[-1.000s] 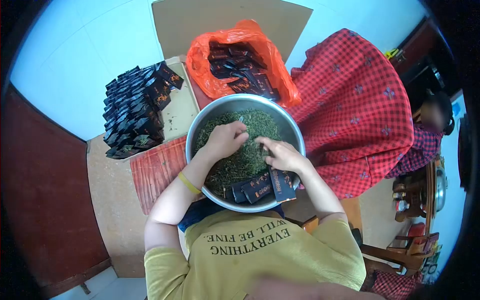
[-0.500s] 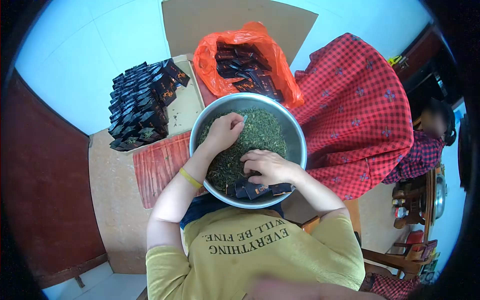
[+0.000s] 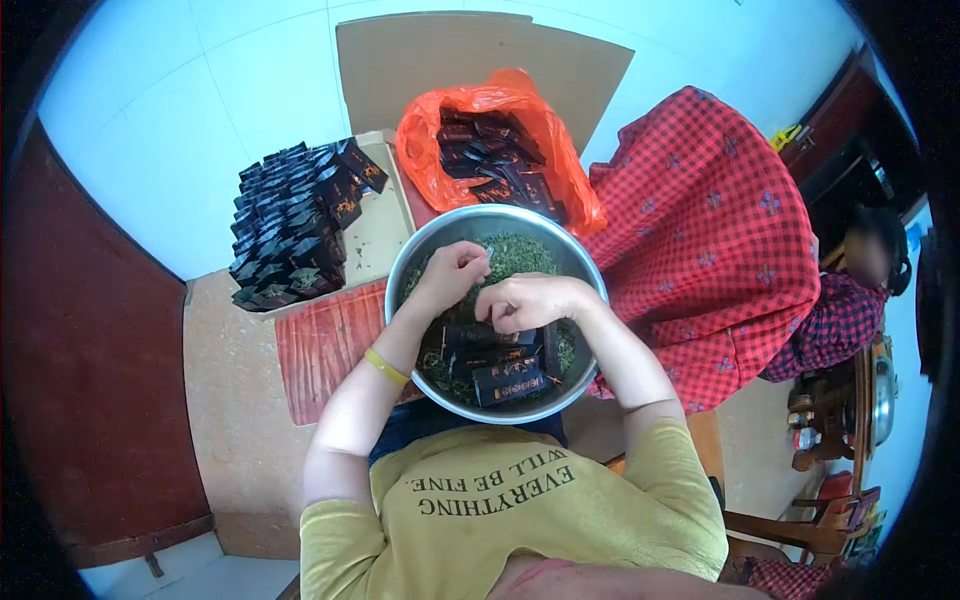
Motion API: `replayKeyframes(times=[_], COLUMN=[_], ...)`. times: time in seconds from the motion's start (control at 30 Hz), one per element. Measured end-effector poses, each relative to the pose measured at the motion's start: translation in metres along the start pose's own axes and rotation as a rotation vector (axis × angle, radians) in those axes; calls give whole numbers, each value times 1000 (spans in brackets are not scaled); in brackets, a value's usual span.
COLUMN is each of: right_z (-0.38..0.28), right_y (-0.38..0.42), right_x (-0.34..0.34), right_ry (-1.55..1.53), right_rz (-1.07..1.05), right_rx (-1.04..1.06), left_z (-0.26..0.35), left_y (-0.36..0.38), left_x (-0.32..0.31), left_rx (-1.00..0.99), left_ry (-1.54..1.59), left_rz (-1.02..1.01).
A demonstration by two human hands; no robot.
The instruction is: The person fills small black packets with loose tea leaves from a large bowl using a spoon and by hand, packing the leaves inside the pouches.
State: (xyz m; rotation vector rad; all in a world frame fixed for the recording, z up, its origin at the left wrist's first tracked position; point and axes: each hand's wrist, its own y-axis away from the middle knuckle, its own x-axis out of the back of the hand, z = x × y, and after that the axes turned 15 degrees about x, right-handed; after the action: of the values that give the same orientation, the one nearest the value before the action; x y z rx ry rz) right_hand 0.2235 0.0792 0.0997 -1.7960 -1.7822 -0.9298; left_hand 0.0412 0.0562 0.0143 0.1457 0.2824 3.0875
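A metal bowl (image 3: pixel 500 212) of green tea leaves (image 3: pixel 515 255) sits in front of me. My left hand (image 3: pixel 452 275), with a yellow band (image 3: pixel 385 367) on its wrist, hovers over the leaves with its fingers pinched on a small pale scoop. My right hand (image 3: pixel 532 300) is just beside it, fingers closed on a black packet (image 3: pixel 478 335) held above the leaves. The two hands almost touch. More loose black packets (image 3: pixel 508 380) lie in the near part of the bowl.
An orange plastic bag (image 3: pixel 425 140) of black packets lies behind the bowl. Several filled packets are stacked (image 3: pixel 295 220) at the left on cardboard. A red woven mat (image 3: pixel 320 345) lies left of the bowl, a red checked cloth (image 3: pixel 710 220) right. Another person (image 3: pixel 860 265) sits far right.
My right hand has come back from the packets at the bowl's near edge, lifted a black packet and met my left hand. My left hand has stayed above the leaves.
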Motion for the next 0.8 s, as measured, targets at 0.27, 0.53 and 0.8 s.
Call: replayKeyframes(times=[0.27,0.53,0.8], right_z=[12,48,48], right_y=[-35,-22,-38], right_x=[-14,3,-14], right_ry=[-79,-617,-452], right_rz=[-90,893,867], right_rx=[59,68,12], left_z=[-1,18,30], left_y=[2,7,22], left_x=[1,13,0], left_rx=[50,73,-7], left_ry=[61,468,338], left_rz=[-49,46,95])
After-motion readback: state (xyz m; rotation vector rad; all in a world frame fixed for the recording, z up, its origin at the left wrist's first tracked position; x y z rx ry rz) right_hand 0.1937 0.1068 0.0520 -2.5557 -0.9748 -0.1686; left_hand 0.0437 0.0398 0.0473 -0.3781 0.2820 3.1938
